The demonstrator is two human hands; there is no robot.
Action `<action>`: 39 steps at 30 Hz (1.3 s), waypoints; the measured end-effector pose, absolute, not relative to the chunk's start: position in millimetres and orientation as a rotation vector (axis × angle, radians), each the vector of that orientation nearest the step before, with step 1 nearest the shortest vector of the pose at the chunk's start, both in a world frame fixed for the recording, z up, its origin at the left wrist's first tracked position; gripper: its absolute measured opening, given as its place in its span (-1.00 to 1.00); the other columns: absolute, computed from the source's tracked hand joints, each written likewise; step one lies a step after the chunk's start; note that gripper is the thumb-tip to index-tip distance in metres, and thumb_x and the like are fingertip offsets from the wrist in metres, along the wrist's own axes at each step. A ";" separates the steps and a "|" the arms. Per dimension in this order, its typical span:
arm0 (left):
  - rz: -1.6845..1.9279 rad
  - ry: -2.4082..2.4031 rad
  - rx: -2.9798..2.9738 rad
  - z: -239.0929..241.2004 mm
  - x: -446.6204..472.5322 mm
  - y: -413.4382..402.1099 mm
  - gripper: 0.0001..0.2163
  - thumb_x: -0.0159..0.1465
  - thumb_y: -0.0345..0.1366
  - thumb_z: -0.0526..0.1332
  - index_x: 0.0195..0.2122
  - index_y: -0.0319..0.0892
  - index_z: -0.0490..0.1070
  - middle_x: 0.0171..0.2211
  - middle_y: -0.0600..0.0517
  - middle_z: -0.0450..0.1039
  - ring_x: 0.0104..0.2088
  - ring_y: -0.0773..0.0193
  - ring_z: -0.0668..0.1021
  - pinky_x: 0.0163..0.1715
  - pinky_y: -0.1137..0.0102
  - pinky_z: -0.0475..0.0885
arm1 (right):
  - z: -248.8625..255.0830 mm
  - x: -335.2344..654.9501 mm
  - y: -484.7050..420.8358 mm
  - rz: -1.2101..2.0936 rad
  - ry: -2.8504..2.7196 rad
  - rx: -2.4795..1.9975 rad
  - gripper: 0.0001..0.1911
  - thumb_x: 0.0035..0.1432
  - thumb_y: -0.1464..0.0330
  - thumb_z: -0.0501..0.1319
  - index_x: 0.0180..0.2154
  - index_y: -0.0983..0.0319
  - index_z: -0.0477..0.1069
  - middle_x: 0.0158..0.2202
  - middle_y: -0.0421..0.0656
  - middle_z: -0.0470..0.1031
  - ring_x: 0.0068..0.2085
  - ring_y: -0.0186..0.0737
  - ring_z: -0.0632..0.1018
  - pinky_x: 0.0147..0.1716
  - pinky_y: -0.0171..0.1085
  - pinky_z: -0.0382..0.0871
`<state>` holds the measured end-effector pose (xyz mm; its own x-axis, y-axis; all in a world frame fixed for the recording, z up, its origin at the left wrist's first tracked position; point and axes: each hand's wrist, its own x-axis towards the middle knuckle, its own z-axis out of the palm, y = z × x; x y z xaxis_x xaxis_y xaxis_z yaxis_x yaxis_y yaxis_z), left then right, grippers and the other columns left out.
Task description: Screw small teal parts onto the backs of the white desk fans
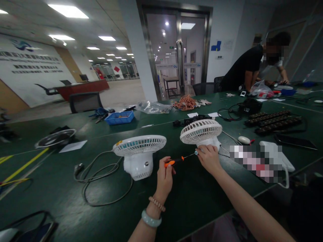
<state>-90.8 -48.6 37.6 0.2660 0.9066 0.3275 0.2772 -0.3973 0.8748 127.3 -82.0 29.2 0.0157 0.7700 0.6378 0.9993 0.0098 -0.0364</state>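
My left hand (165, 176) grips the orange handle of a small screwdriver (176, 161), whose thin shaft points right. My right hand (208, 157) pinches a tiny pale part at the screwdriver's tip, just below the right white fan (201, 131). That fan lies face up on its body, touching my right hand. A second white fan (139, 151) lies face up to the left of my left hand, with its grey cord (101, 178) looped over the green table (63, 188).
A blue tray (119, 117), a plastic bag, orange wire bundle (186, 102), black parts and cables lie farther back. A metal fan guard (55, 137) sits left. A white fan base and mouse (244, 139) lie right. A person in black leans over the far right end.
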 end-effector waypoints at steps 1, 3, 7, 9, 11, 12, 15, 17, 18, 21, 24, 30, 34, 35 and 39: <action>1.135 1.082 1.844 37.4 -90.9 -48.4 -0.71 0.26 -0.21 -0.08 -0.04 -0.19 0.14 -0.57 0.14 0.31 -0.54 0.36 0.41 -0.45 0.41 0.31 | 28.1 125.4 -81.5 -0.629 -1.788 -1.817 -0.81 0.11 0.38 0.11 -0.22 0.15 0.43 -0.15 -0.15 0.43 -0.20 -0.16 0.26 -0.23 -0.14 -0.04; 1.137 1.093 1.850 36.2 -90.9 -47.7 -0.71 0.26 -0.19 -0.07 -0.05 -0.19 0.15 -0.59 0.14 0.31 -0.56 0.36 0.41 -0.47 0.41 0.31 | 25.4 121.9 -80.2 -0.653 -1.752 -1.827 -0.83 0.12 0.40 0.09 -0.27 0.18 0.44 -0.17 -0.14 0.43 -0.20 -0.17 0.26 -0.22 -0.14 -0.04; 1.156 1.123 1.816 32.9 -90.5 -44.8 -0.71 0.25 -0.15 -0.06 -0.07 -0.18 0.17 -0.51 0.10 0.37 -0.59 0.40 0.40 -0.53 0.45 0.31 | 19.6 118.9 -77.1 -0.682 -1.713 -1.826 -0.84 0.12 0.41 0.10 -0.28 0.18 0.44 -0.19 -0.14 0.44 -0.21 -0.18 0.27 -0.23 -0.14 -0.03; 1.149 1.125 1.796 32.3 -90.9 -43.8 -0.71 0.25 -0.13 -0.06 -0.09 -0.17 0.18 -0.49 0.10 0.38 -0.60 0.41 0.40 -0.57 0.48 0.31 | 17.5 119.1 -76.0 -0.690 -1.702 -1.824 -0.85 0.11 0.41 0.11 -0.29 0.17 0.44 -0.19 -0.15 0.44 -0.21 -0.18 0.27 -0.23 -0.14 -0.02; 1.126 1.118 1.784 32.7 -91.9 -43.1 -0.71 0.25 -0.11 -0.05 -0.12 -0.16 0.21 -0.52 0.12 0.37 -0.61 0.42 0.40 -0.59 0.49 0.30 | 16.2 119.4 -75.4 -0.695 -1.696 -1.817 -0.84 0.11 0.41 0.11 -0.29 0.17 0.45 -0.20 -0.15 0.44 -0.21 -0.18 0.28 -0.23 -0.15 -0.02; 1.112 1.117 1.778 33.0 -92.5 -42.8 -0.71 0.24 -0.10 -0.05 -0.13 -0.17 0.22 -0.54 0.12 0.36 -0.62 0.42 0.40 -0.60 0.50 0.29 | 15.8 119.5 -75.1 -0.699 -1.694 -1.813 -0.84 0.12 0.41 0.11 -0.30 0.17 0.45 -0.20 -0.15 0.44 -0.21 -0.18 0.28 -0.23 -0.15 -0.01; 1.058 1.130 1.751 33.7 -94.9 -41.4 -0.67 0.22 -0.06 -0.03 -0.15 -0.18 0.27 -0.60 0.14 0.34 -0.66 0.41 0.38 -0.64 0.51 0.26 | 15.2 119.4 -74.7 -0.713 -1.690 -1.802 -0.84 0.12 0.41 0.10 -0.30 0.17 0.45 -0.20 -0.15 0.44 -0.22 -0.18 0.28 -0.23 -0.15 -0.01; 1.022 1.149 1.731 33.5 -96.3 -40.5 -0.64 0.21 -0.03 -0.03 -0.19 -0.20 0.30 -0.64 0.14 0.33 -0.69 0.41 0.36 -0.68 0.52 0.23 | 14.9 119.2 -74.6 -0.715 -1.691 -1.803 -0.84 0.13 0.41 0.10 -0.30 0.17 0.44 -0.20 -0.16 0.44 -0.22 -0.18 0.28 -0.23 -0.15 -0.01; 1.009 1.159 1.726 33.4 -96.9 -40.1 -0.64 0.20 -0.02 -0.03 -0.21 -0.21 0.31 -0.65 0.14 0.32 -0.70 0.41 0.35 -0.69 0.52 0.21 | 14.8 119.1 -74.6 -0.714 -1.693 -1.806 -0.84 0.13 0.41 0.09 -0.30 0.16 0.44 -0.19 -0.17 0.44 -0.21 -0.18 0.28 -0.23 -0.15 -0.01; 1.010 1.171 1.730 33.3 -98.3 -40.4 -0.63 0.19 -0.01 -0.02 -0.24 -0.21 0.33 -0.65 0.13 0.33 -0.70 0.40 0.36 -0.69 0.52 0.21 | 14.1 119.3 -75.0 -0.715 -1.701 -1.809 -0.84 0.14 0.41 0.09 -0.29 0.16 0.43 -0.17 -0.18 0.44 -0.21 -0.18 0.28 -0.22 -0.15 -0.01; 1.051 1.167 1.747 33.7 -99.8 -41.7 -0.64 0.19 -0.02 -0.02 -0.23 -0.21 0.33 -0.63 0.12 0.35 -0.68 0.40 0.37 -0.68 0.51 0.22 | 13.2 119.5 -75.3 -0.729 -1.708 -1.798 -0.84 0.14 0.41 0.09 -0.28 0.16 0.43 -0.16 -0.17 0.44 -0.20 -0.17 0.28 -0.22 -0.14 0.00; 1.078 1.165 1.762 32.3 -103.8 -41.2 -0.65 0.21 -0.04 -0.05 -0.23 -0.20 0.31 -0.62 0.12 0.35 -0.68 0.42 0.36 -0.68 0.53 0.22 | 11.9 119.3 -75.2 -0.750 -1.708 -1.788 -0.84 0.13 0.42 0.10 -0.27 0.16 0.43 -0.16 -0.15 0.44 -0.21 -0.17 0.29 -0.23 -0.14 0.00; 1.024 1.194 1.806 30.3 -105.4 -40.3 -0.64 0.22 -0.02 -0.07 -0.22 -0.19 0.30 -0.62 0.13 0.34 -0.68 0.40 0.36 -0.66 0.51 0.23 | 12.6 118.4 -75.4 -0.749 -1.716 -1.794 -0.84 0.13 0.42 0.10 -0.27 0.16 0.42 -0.15 -0.16 0.44 -0.20 -0.16 0.29 -0.23 -0.14 0.00; 1.006 1.214 1.829 30.3 -105.9 -40.3 -0.64 0.23 -0.02 -0.08 -0.22 -0.18 0.30 -0.62 0.13 0.35 -0.67 0.39 0.37 -0.65 0.50 0.24 | 12.7 118.1 -75.4 -0.750 -1.715 -1.796 -0.84 0.13 0.41 0.10 -0.27 0.16 0.42 -0.15 -0.17 0.44 -0.21 -0.16 0.29 -0.23 -0.13 0.00; 0.900 1.374 2.075 32.7 -107.3 -40.7 -0.68 0.26 -0.07 -0.11 -0.19 -0.14 0.30 -0.54 0.08 0.39 -0.54 0.32 0.46 -0.50 0.45 0.30 | 12.5 116.9 -75.8 -0.756 -1.706 -1.800 -0.85 0.13 0.41 0.10 -0.28 0.15 0.42 -0.17 -0.18 0.44 -0.22 -0.17 0.29 -0.22 -0.13 0.00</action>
<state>-107.3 -40.7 32.7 0.2758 0.9268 0.2547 0.6036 -0.3732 0.7046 116.9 -75.8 12.5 0.0401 0.6943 0.7185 0.9987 -0.0509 -0.0066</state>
